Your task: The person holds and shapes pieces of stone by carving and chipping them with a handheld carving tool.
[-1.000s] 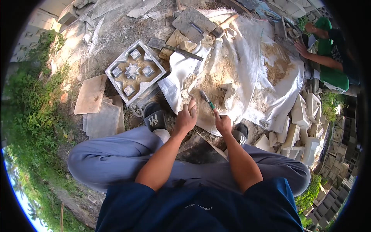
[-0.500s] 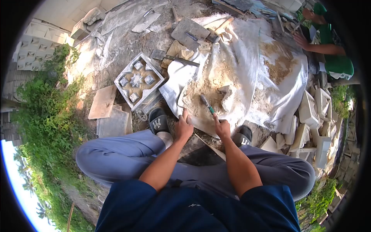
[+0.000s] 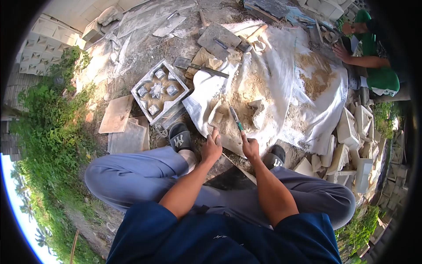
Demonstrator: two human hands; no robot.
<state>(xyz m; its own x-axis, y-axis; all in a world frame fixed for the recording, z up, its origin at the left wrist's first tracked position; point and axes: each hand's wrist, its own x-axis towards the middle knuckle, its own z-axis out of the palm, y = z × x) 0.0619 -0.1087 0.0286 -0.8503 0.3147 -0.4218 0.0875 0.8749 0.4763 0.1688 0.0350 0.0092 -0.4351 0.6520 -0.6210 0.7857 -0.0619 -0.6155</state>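
Observation:
My right hand (image 3: 251,148) is closed around a green-handled tool with a narrow grey blade (image 3: 234,115), whose tip points away from me over the sandy material. Beside it, my left hand (image 3: 212,148) is closed at the near edge of the white sheet (image 3: 198,103). What its fingers hold is hard to make out; a pale, curved piece (image 3: 215,116) lies just beyond them. Tan sand (image 3: 252,90) is heaped on the sheet, with a pale broken chunk (image 3: 260,113) to the right of the blade.
A square patterned mould (image 3: 160,91) lies to the left, near flat boards (image 3: 116,115). Ahead are a float (image 3: 218,40) and a long-handled tool (image 3: 206,69). Cast blocks (image 3: 348,127) are stacked at right. Another person's hand (image 3: 341,53) shows at upper right.
The green-handled tool and my right hand have shifted slightly left. My left hand has moved a little to the right and down. The other person's posture has changed slightly.

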